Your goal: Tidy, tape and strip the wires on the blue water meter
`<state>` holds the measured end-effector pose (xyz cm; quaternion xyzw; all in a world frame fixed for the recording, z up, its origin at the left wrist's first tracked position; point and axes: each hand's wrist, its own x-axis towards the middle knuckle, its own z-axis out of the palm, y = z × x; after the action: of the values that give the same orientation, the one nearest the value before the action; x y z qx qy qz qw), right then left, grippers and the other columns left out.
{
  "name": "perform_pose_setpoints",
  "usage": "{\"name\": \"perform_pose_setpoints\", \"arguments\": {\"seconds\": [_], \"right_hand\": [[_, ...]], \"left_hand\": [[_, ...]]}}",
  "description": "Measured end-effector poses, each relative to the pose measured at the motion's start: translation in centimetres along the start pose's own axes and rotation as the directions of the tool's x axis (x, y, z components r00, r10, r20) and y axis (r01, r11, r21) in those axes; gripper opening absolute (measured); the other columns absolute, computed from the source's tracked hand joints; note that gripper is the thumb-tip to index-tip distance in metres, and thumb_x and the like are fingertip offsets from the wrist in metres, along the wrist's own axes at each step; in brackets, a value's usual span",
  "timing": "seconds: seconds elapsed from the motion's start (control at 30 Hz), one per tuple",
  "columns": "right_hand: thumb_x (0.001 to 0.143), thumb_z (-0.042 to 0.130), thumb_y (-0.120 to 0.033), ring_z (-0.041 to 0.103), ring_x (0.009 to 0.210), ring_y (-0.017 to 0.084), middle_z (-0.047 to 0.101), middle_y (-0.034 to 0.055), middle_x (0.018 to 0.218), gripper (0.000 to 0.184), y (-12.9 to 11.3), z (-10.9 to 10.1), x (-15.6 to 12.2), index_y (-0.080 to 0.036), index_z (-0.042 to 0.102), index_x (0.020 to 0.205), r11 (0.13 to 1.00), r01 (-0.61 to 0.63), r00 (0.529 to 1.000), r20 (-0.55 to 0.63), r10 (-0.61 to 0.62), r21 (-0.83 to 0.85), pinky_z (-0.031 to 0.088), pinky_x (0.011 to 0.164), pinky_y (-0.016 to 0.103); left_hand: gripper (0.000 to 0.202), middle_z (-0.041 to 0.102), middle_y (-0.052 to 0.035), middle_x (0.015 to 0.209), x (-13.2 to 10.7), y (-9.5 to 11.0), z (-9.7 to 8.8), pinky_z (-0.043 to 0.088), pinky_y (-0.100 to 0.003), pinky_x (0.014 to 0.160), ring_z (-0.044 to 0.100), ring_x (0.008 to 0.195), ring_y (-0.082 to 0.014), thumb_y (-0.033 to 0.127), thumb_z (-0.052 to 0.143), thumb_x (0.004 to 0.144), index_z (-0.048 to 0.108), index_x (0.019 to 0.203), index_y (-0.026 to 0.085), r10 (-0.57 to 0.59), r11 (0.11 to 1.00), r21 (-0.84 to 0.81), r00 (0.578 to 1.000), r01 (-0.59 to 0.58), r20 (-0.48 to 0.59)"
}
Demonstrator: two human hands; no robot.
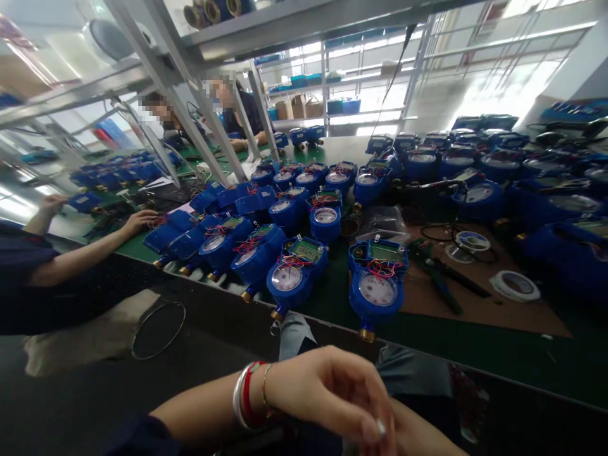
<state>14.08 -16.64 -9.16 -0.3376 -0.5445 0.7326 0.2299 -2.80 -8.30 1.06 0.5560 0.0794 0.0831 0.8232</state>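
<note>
Field notes, head cam. My left hand is near, bottom centre, below the surface edge, bangles at the wrist. Its grip is loosely curled, fingers draped over my right hand. Right hand mostly cut off by the frame bottom and covered by the left, so I can't tell its grip. Neither seems to hold any object.

Nearest thing: blue water meter at the near surface edge, dial up, red wires across its open top, brass end over the edge. 2nd meter just left of it. Many more meters far and right, blurred.

Co-worker's hand on the left touches wired meters. Far people hard to make out. Cutters on the brown mat to the right.
</note>
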Motion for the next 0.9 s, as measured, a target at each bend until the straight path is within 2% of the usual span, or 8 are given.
{"name": "perform_pose_setpoints", "arguments": {"seconds": [0.03,0.1,0.13,0.2,0.33,0.5,0.7,0.9], "right_hand": [[0.081,0.057,-0.037,0.061,0.081,0.021,0.067,0.0026,0.088,0.026,0.2,0.0,0.0,-0.019,0.072,0.093,1.0,0.015,1.0,-0.006,-0.015,-0.002,0.046,0.071,0.027],[0.08,0.056,-0.031,0.059,0.073,0.018,0.065,0.0025,0.082,0.026,0.3,0.1,0.2,-0.016,0.07,0.095,1.0,-0.026,1.0,-0.018,0.025,-0.016,0.045,0.067,0.025],[0.079,0.055,-0.027,0.058,0.07,0.017,0.064,0.002,0.08,0.026,0.3,0.2,0.4,-0.015,0.07,0.097,0.998,-0.055,0.998,-0.018,0.055,-0.036,0.044,0.066,0.025],[0.077,0.052,-0.019,0.058,0.071,0.016,0.064,0.0017,0.079,0.028,0.0,0.4,0.7,-0.014,0.069,0.098,0.992,-0.088,0.996,-0.025,0.087,-0.085,0.044,0.067,0.025],[0.073,0.047,-0.012,0.062,0.08,0.019,0.068,0.0032,0.087,0.033,-0.7,0.7,1.2,-0.013,0.07,0.096,0.989,-0.077,0.997,-0.031,0.074,-0.13,0.044,0.072,0.025],[0.073,0.046,-0.012,0.063,0.083,0.02,0.069,0.0042,0.091,0.034,-0.6,0.5,1.2,-0.013,0.07,0.097,0.993,-0.061,0.998,-0.027,0.059,-0.099,0.045,0.073,0.027],[0.07,0.046,-0.012,0.063,0.081,0.02,0.068,0.0032,0.085,0.034,-0.5,0.3,1.1,-0.012,0.07,0.094,0.996,-0.063,0.997,-0.039,0.06,-0.067,0.045,0.074,0.028],[0.07,0.045,-0.012,0.063,0.089,0.022,0.07,0.0047,0.093,0.037,-0.5,0.1,1.2,-0.012,0.071,0.096,0.995,-0.052,0.998,-0.032,0.05,-0.084,0.046,0.08,0.029]], "left_hand": [[0.041,0.064,-0.0041,0.071,0.0,-0.5,-0.3,0.051,-0.023,0.056,0.064,0.059,-0.0136,0.052,0.069,0.078,0.053,0.083,0.015,-0.007,0.992,-0.128,0.989,-0.013,-0.15],[0.034,0.066,-0.0049,0.075,0.0,-1.1,-0.7,0.051,-0.022,0.058,0.065,0.06,-0.0125,0.04,0.074,0.077,0.054,0.082,0.014,-0.02,0.973,-0.221,0.926,-0.069,-0.376],[0.031,0.067,-0.0054,0.077,0.0,-1.3,-1.0,0.051,-0.022,0.059,0.065,0.062,-0.0122,0.036,0.075,0.077,0.054,0.082,0.013,-0.013,0.97,-0.222,0.889,-0.1,-0.459],[0.025,0.067,-0.0054,0.081,0.1,-1.1,-1.4,0.051,-0.021,0.061,0.066,0.065,-0.0116,0.03,0.074,0.079,0.056,0.083,0.013,0.012,0.965,-0.212,0.83,-0.156,-0.557],[0.016,0.067,-0.006,0.084,0.7,0.0,-2.1,0.052,-0.02,0.065,0.066,0.069,-0.0107,0.022,0.07,0.082,0.058,0.086,0.012,0.04,0.957,-0.207,0.796,-0.205,-0.604],[0.012,0.068,-0.0063,0.084,1.7,1.1,-2.7,0.053,-0.021,0.066,0.066,0.069,-0.0108,0.018,0.067,0.084,0.06,0.09,0.011,0.07,0.948,-0.199,0.77,-0.25,-0.634],[0.012,0.068,-0.0061,0.082,2.4,1.1,-2.9,0.052,-0.02,0.064,0.066,0.066,-0.0103,0.018,0.068,0.083,0.061,0.088,0.01,0.046,0.934,-0.247,0.773,-0.258,-0.633],[0.011,0.069,-0.0064,0.081,2.5,1.4,-3.0,0.052,-0.02,0.064,0.066,0.066,-0.0104,0.017,0.068,0.082,0.062,0.088,0.01,0.035,0.933,-0.252,0.764,-0.256,-0.645]]}}
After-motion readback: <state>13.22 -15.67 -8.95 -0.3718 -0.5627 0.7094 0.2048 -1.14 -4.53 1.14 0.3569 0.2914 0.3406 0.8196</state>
